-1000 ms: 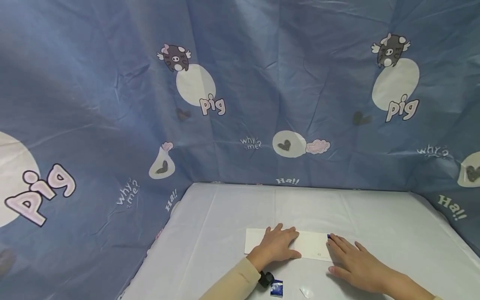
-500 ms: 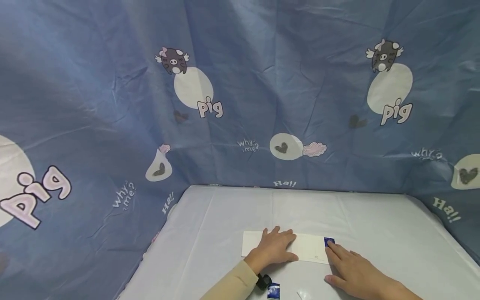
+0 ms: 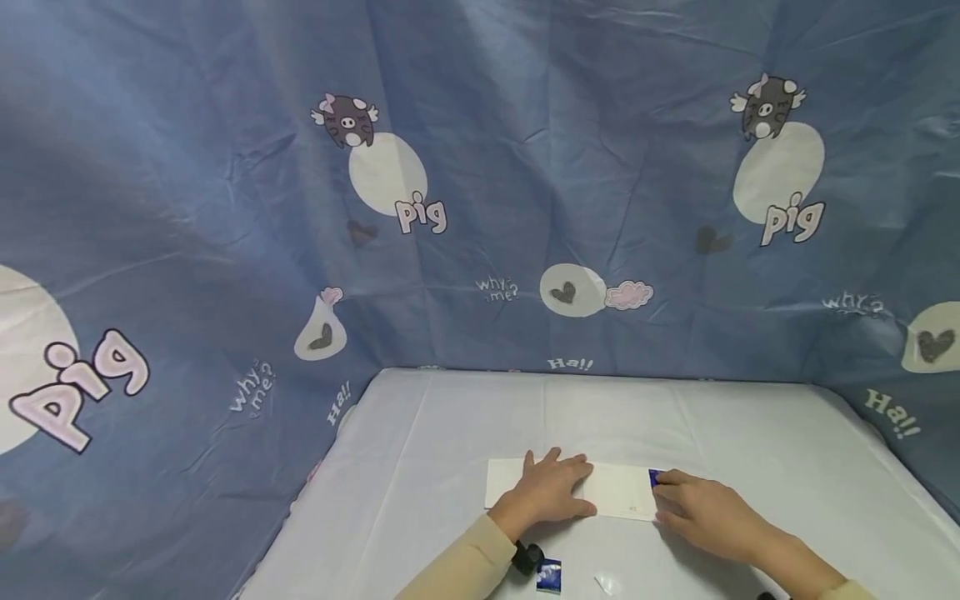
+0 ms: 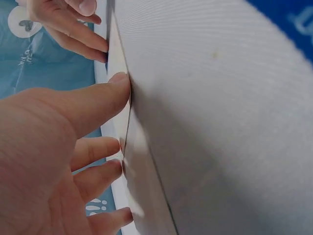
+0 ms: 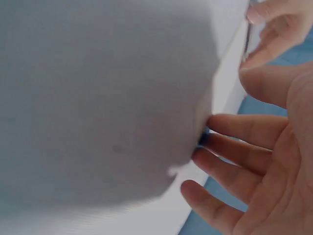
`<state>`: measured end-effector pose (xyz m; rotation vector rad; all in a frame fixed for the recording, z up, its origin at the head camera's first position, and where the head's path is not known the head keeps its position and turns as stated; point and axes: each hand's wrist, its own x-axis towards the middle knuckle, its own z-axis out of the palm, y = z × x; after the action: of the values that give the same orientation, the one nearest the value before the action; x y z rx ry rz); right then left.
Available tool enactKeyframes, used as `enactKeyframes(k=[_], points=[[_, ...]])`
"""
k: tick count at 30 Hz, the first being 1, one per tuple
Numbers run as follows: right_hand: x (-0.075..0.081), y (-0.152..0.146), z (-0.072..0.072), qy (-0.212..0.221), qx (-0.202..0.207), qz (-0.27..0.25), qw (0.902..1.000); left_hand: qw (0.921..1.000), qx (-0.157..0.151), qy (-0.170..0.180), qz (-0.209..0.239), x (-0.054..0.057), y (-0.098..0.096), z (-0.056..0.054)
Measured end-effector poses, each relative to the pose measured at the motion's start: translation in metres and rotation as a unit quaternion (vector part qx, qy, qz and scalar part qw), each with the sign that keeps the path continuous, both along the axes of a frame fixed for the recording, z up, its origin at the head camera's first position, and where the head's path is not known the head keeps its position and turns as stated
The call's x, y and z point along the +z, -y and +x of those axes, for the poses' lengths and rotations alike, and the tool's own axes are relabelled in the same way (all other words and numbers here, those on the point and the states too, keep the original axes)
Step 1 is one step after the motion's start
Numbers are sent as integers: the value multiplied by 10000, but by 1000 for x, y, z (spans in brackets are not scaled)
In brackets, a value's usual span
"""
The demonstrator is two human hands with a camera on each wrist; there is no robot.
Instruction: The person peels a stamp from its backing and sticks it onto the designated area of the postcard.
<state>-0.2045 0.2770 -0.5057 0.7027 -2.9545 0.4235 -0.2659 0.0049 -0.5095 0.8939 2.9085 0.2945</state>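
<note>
One white table (image 3: 420, 433) lies before me, a blue curtain (image 3: 465, 167) rising round it from 9 through 12 to 3 o'clock. The curtain's print reads "pig" in three spots, with "why me?" and "Ha!!" here and there; the letters on the packet (image 3: 549, 575), at 6 o'clock from my left hand (image 3: 551, 492), I can't make out. A scrap (image 3: 604, 585) lies at 5 o'clock from that hand. The white card (image 3: 615, 492) lies under my left hand, fingers spread on it, its ends at 9 and 3 o'clock. My right hand (image 3: 708, 517), fingers loose and grasping nothing, touches the blue piece (image 3: 653, 477) at the card's 3 o'clock end.
</note>
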Motion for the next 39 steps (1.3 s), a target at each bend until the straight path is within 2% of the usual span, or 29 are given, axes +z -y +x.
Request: enactKeyframes(k=[5, 11, 23, 33, 39], points=[[7, -1, -5, 145, 165, -168, 9996, 9992, -68, -124, 362, 4, 4, -2], [16, -1, -4, 276, 211, -304, 9989, 9971, -147, -297, 684, 17, 18, 1], [25, 13, 12, -116, -13, -750, 9971, 9908, -82, -338, 1310, 39, 52, 28], [14, 41, 27, -438, -40, -1128, 9926, 9830, -86, -376, 1793, 39, 68, 56], [9, 56, 33, -485, 132, -1084, 9928, 9793, -140, -436, 1969, 32, 76, 70]])
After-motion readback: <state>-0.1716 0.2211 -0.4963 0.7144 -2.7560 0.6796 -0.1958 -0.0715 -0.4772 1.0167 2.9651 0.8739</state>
